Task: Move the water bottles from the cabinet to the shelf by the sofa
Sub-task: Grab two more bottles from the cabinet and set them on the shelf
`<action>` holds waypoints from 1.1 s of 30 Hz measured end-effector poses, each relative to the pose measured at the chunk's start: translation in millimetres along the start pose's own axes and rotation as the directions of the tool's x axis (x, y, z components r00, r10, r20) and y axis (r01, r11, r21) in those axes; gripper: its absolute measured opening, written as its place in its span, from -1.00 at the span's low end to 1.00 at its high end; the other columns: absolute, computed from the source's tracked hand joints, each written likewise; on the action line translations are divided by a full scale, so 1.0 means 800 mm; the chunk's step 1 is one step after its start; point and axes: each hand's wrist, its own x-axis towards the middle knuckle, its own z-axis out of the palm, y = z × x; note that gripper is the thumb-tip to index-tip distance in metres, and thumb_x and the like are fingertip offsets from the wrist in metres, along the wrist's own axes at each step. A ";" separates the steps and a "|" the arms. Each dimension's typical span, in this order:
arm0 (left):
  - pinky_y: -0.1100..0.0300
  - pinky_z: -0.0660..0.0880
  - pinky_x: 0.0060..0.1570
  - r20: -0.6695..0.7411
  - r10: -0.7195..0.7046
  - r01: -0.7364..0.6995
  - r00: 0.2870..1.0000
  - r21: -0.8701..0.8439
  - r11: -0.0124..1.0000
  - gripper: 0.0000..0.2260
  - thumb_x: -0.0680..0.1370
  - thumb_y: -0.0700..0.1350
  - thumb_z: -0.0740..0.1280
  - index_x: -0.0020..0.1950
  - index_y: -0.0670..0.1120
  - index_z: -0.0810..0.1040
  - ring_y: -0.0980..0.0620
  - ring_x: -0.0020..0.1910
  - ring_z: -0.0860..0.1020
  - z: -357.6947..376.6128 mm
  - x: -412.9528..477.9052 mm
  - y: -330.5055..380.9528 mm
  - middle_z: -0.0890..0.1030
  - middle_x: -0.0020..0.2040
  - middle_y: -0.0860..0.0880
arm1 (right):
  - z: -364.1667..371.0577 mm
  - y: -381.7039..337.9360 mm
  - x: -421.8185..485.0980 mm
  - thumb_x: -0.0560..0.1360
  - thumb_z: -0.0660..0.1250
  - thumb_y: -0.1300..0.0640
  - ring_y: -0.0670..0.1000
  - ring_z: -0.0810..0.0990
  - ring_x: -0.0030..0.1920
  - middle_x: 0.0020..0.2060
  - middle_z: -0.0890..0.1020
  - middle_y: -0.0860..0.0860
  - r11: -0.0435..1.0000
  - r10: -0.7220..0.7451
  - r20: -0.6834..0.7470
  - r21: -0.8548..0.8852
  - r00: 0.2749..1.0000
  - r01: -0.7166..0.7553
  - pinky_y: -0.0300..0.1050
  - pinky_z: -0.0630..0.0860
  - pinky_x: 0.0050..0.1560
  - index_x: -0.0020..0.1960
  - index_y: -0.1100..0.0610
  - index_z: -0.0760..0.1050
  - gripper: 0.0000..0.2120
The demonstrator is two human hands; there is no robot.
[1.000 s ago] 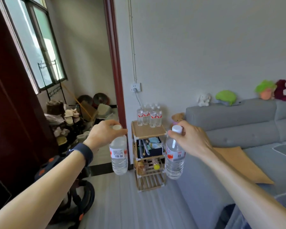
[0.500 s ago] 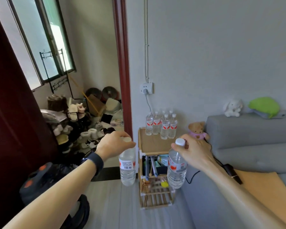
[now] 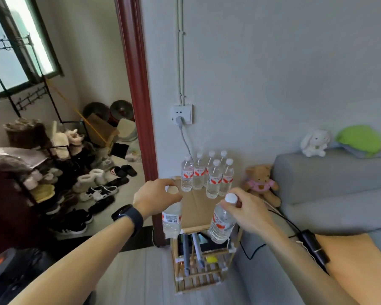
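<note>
My left hand (image 3: 155, 197) grips a clear water bottle (image 3: 172, 221) by its neck, and the bottle hangs over the front left corner of the wooden shelf (image 3: 195, 209). My right hand (image 3: 248, 211) holds a second water bottle (image 3: 221, 224) by its white cap, tilted above the shelf's front right edge. Several more water bottles (image 3: 207, 175) with red labels stand upright at the back of the shelf top, against the wall. The grey sofa (image 3: 330, 194) is just right of the shelf.
A teddy bear (image 3: 261, 183) sits between shelf and sofa. A plug and cable (image 3: 182, 128) hang from the wall socket behind the bottles. A black cable and adapter (image 3: 315, 247) lie on the sofa. Left of the red door frame (image 3: 136, 106), shoes (image 3: 97, 190) crowd the floor.
I have come closer to the shelf, and both hands with their bottles have moved forward until they hang over its front edge.
</note>
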 end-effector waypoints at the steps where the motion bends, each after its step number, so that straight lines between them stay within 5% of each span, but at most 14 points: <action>1: 0.17 0.55 -0.20 -0.002 -0.012 0.012 1.000 -0.027 1.000 -0.72 0.36 0.31 0.33 -0.02 0.24 0.57 0.14 -0.21 0.58 0.007 0.018 -0.003 0.64 -0.18 0.11 | 0.007 0.005 0.017 0.48 0.33 -0.21 -0.08 0.55 -0.14 -0.17 0.60 -0.15 1.000 0.006 0.007 -0.004 1.000 -0.006 -0.03 0.51 -0.14 -0.05 -0.11 0.46 -0.80; 13: 0.17 0.62 -0.20 0.067 -0.169 0.176 0.983 -0.127 0.976 -0.62 0.40 0.35 0.31 0.10 0.19 0.57 0.15 -0.24 0.62 0.100 0.181 -0.006 0.63 -0.22 0.16 | 0.094 0.063 0.208 0.44 0.21 -0.33 -0.14 0.54 -0.16 -0.23 0.57 -0.19 1.000 0.010 0.173 0.019 0.985 -0.013 -0.03 0.51 -0.09 -0.08 -0.16 0.41 -0.74; 16: 0.16 0.61 -0.18 0.057 -0.208 0.214 0.976 -0.146 0.966 -0.67 0.41 0.30 0.32 0.07 0.17 0.58 0.14 -0.23 0.62 0.117 0.213 -0.012 0.64 -0.22 0.14 | 0.110 0.066 0.252 0.49 0.25 -0.23 -0.17 0.52 -0.22 -0.25 0.56 -0.15 0.998 -0.024 0.212 0.056 0.977 0.013 -0.13 0.46 -0.23 -0.10 -0.13 0.40 -0.81; 21: 0.16 0.59 -0.18 0.049 -0.254 0.259 0.966 -0.181 0.949 -0.69 0.43 0.26 0.32 0.11 0.20 0.58 0.12 -0.19 0.61 0.132 0.253 -0.020 0.64 -0.20 0.15 | 0.129 0.060 0.303 0.55 0.22 -0.18 -0.10 0.55 -0.13 -0.15 0.58 -0.16 0.995 -0.049 0.230 0.094 0.972 0.028 -0.08 0.47 -0.18 0.01 -0.11 0.41 -0.83; 27: 0.12 0.58 -0.02 0.125 -0.196 0.213 0.973 -0.138 0.967 -0.62 0.45 0.26 0.32 0.23 0.20 0.54 0.06 -0.02 0.60 0.147 0.298 -0.030 0.64 0.04 0.08 | 0.149 0.061 0.333 0.55 0.20 -0.18 -0.07 0.56 -0.14 -0.14 0.59 -0.13 0.998 0.008 0.203 0.052 0.979 -0.018 -0.09 0.47 -0.21 0.07 -0.10 0.43 -0.80; 33: 0.08 0.55 -0.04 0.172 -0.134 0.150 0.976 -0.084 0.985 -0.59 0.53 0.27 0.23 0.34 0.17 0.44 -0.01 -0.03 0.60 0.151 0.309 -0.047 0.65 0.04 0.00 | 0.163 0.061 0.343 0.52 0.19 -0.26 -0.02 0.57 -0.15 -0.17 0.59 -0.10 0.998 0.053 0.171 0.015 0.984 -0.056 0.07 0.57 -0.13 -0.02 -0.07 0.43 -0.73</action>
